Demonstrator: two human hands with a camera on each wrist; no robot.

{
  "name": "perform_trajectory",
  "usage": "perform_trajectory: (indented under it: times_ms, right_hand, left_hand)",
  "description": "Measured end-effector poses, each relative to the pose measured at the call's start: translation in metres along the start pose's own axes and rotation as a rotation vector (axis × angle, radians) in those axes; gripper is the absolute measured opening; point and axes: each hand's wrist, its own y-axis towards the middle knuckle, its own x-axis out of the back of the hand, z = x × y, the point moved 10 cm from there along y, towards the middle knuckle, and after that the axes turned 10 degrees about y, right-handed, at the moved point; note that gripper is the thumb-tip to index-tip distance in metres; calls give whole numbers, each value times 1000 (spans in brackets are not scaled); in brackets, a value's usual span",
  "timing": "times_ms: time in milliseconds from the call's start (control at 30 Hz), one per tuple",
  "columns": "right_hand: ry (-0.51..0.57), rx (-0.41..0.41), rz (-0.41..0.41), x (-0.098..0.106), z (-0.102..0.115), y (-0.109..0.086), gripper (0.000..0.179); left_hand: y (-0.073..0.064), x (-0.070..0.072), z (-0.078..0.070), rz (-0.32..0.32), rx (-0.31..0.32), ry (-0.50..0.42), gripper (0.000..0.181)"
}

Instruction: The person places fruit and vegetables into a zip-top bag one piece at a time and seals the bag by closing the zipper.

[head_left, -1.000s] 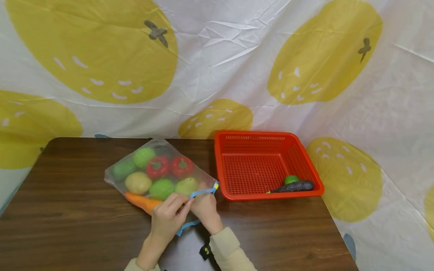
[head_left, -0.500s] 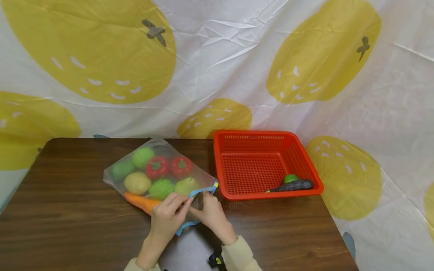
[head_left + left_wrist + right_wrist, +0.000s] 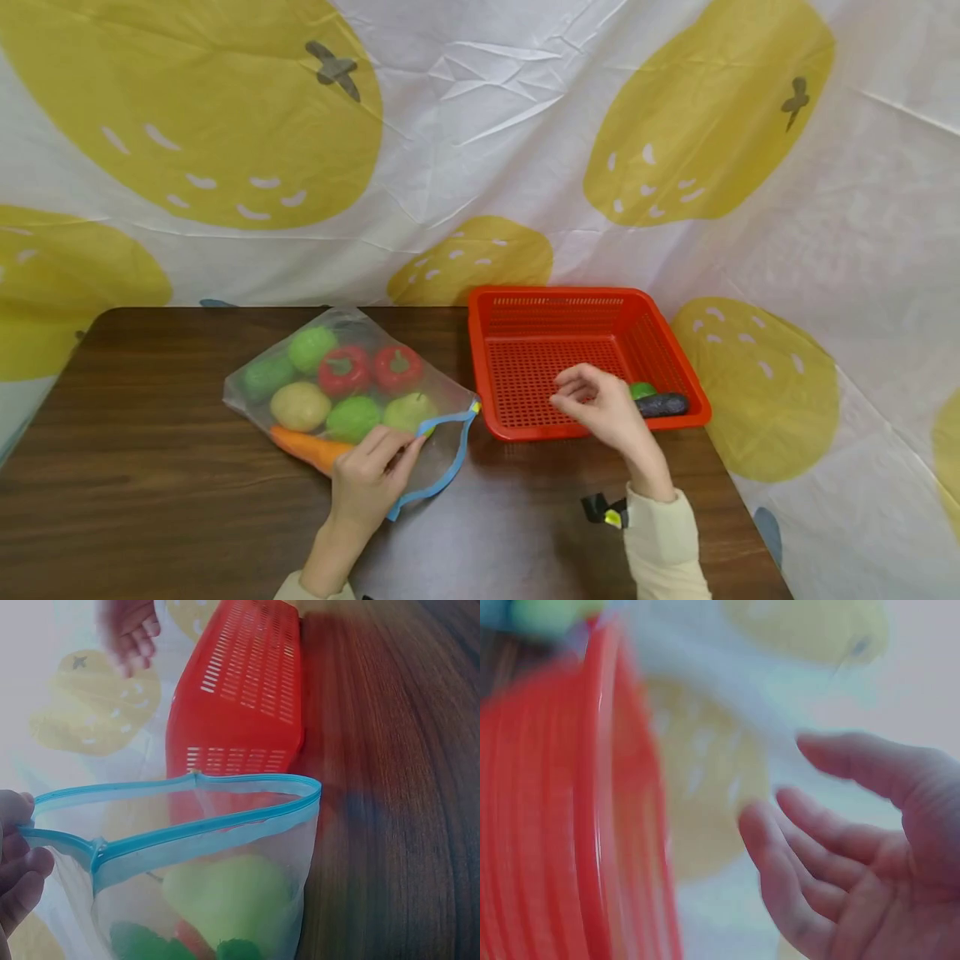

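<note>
My left hand pinches the blue-edged rim of a see-through mesh bag, and its mouth stands open in the left wrist view. Through the mesh show two red peppers, a potato, a pear, a carrot and several green items. Over the front of a red plastic basket hovers my right hand, fingers loosely bent and nothing in them. A dark, long eggplant-like vegetable and a green round fruit lie in the basket's front right corner, partly behind the right hand.
The bag and basket stand side by side on a dark wooden table. Behind the table hangs a white cloth printed with yellow fruit. A black strap piece hangs at the right wrist.
My right hand has come out of the bag's mouth and moved right, over the basket. The left hand keeps its hold on the rim, and the blue edge now shows more fully.
</note>
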Motion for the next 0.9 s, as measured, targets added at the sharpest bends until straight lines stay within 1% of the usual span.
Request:
perform_trajectory:
  times_ms: [33, 100, 167, 267, 333, 400, 467, 533, 600, 667, 733, 833, 900]
  right_hand:
    - [-59, -24, -31, 16, -9, 6, 21]
    - [-170, -82, -59, 42, -30, 16, 25]
    - [-283, -144, -36, 62, -52, 24, 29]
    - [-439, -216, 64, 79, -77, 32, 30]
    - [-524, -256, 150, 84, -89, 34, 31]
    - [-576, -299, 231, 86, -99, 35, 32]
    - [-608, -353, 296, 88, -108, 33, 33]
    - [-620, -420, 342, 89, -116, 30, 31]
    - [-625, -466, 369, 91, -121, 27, 29]
    - [-613, -510, 387, 91, -125, 24, 20]
    - [-596, -526, 400, 91, -127, 22, 16]
    - [-578, -548, 410, 88, -130, 20, 18]
    - [-575, -543, 417, 87, -130, 19, 18]
  left_hand:
    - [0, 0, 0, 0, 0, 1, 30]
    - [0, 0, 1, 0, 3, 1, 30]
    - [-1, 0, 1, 2, 5, 0, 30]
    - [-1, 0, 1, 1, 8, 0, 30]
    - [-1, 0, 1, 0, 8, -2, 30]
    - [0, 1, 1, -2, 7, -4, 30]
    - [0, 0, 1, -1, 4, -9, 30]
    - [0, 1, 1, -2, 3, -11, 29]
    - [0, 1, 1, -2, 2, -11, 29]
    - [0, 1, 1, -3, 2, -11, 30]
    - [0, 1, 1, -4, 2, -12, 30]
    - [0, 1, 1, -7, 3, -14, 30]
    - [0, 1, 1, -8, 4, -15, 30]
